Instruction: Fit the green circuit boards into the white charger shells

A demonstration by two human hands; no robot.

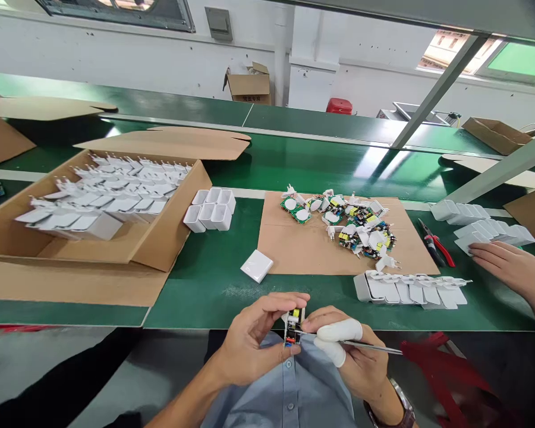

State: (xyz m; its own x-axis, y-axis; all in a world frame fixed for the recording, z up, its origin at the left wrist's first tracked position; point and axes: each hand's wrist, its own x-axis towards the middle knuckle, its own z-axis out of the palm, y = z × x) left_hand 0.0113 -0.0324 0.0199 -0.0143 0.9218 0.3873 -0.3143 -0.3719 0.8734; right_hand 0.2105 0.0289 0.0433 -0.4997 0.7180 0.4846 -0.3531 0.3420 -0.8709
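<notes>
My left hand [263, 333] is closed around a small circuit board [293, 326] with yellow, black and red parts, held upright by its edges at the table's front edge. Between the fingers of my right hand [352, 351] lies a pair of thin metal tweezers [374, 347], its tip touching or close to the board. White finger cots cover two of those fingers. Just beyond, a white square cover [257, 266] lies on the green table. A row of white housings with boards and plugs [412, 291] stands to the right.
Loose circuit boards [361, 223] are heaped on a cardboard sheet [276, 238]. Left stands a carton [169, 220] filled with white units, beside several white cups [210, 209]. Red-handled pliers [437, 242] lie right. A co-worker's hand [503, 261] touches white housings [485, 226].
</notes>
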